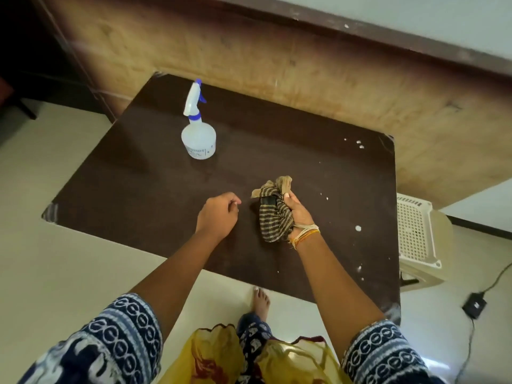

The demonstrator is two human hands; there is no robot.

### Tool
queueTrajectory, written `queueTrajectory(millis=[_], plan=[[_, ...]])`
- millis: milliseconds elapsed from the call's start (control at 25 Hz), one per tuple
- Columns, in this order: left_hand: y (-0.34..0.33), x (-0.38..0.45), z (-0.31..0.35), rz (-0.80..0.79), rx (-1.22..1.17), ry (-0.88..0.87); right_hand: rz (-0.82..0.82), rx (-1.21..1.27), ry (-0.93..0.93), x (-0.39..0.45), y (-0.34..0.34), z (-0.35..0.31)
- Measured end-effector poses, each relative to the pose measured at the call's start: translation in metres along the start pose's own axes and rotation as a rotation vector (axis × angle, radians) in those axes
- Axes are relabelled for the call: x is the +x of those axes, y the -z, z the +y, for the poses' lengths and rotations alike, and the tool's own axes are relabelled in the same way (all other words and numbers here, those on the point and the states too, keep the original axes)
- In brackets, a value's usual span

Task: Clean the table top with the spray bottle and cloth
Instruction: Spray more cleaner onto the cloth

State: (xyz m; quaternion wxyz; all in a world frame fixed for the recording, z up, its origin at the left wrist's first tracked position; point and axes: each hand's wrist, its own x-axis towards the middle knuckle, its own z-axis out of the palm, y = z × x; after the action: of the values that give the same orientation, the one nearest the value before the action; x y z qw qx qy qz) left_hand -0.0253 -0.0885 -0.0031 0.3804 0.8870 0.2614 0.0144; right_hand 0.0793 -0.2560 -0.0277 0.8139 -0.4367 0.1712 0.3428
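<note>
Spray bottle (198, 135), translucent with a white head and blue trigger, stands upright on the far left of the dark table top (144, 173); it looks light and smooth, best taken round the neck. The left hand (217, 214) hovers loosely curled, holding nothing. Just right of it, the right hand (297, 214) grips the soft, bunched striped cloth (273, 214). White specks (358, 228) dot the right side.

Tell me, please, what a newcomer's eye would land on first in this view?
Probably the white spray bottle with its blue trigger, standing upright alone on the far left of the dark brown table. Next, the striped cloth bunched in the right hand near the middle, the left hand beside it holding nothing. White specks dot the table's right side.
</note>
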Motion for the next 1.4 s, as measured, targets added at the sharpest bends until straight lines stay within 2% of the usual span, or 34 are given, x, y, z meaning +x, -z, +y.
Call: queueTrajectory(millis=[80,200,280,480,600,680,1000,1080,1160,1320,1400], plan=[[0.011,0.024,0.006,0.04,-0.014,0.016,-0.033,0.115,-0.072,0.019,-0.013,-0.014],[0.028,0.055,0.012,0.154,-0.018,0.069,-0.121,0.151,-0.17,0.045,-0.035,-0.032],[0.038,0.074,0.012,0.276,-0.035,0.108,-0.183,0.131,-0.179,0.059,-0.053,-0.042],[0.054,0.125,0.01,0.496,-0.037,0.22,-0.182,0.101,-0.137,0.097,-0.092,-0.051],[0.061,0.16,0.004,0.556,-0.208,0.301,-0.177,0.084,-0.157,0.116,-0.108,-0.05],[0.065,0.183,-0.004,0.478,-0.365,0.251,-0.204,0.124,-0.143,0.128,-0.117,-0.05],[0.086,0.242,-0.009,0.219,-0.591,-0.039,-0.239,0.075,-0.089,0.148,-0.133,-0.053],[0.089,0.24,-0.006,0.146,-0.636,-0.041,-0.229,0.094,-0.081,0.148,-0.137,-0.054],[0.095,0.233,0.004,0.049,-0.606,-0.015,-0.21,0.096,-0.075,0.149,-0.137,-0.053],[0.103,0.205,0.035,-0.25,-0.31,0.167,-0.202,0.099,-0.067,0.138,-0.13,-0.05],[0.096,0.192,0.044,-0.34,-0.248,0.196,-0.193,0.111,-0.069,0.131,-0.122,-0.05]])
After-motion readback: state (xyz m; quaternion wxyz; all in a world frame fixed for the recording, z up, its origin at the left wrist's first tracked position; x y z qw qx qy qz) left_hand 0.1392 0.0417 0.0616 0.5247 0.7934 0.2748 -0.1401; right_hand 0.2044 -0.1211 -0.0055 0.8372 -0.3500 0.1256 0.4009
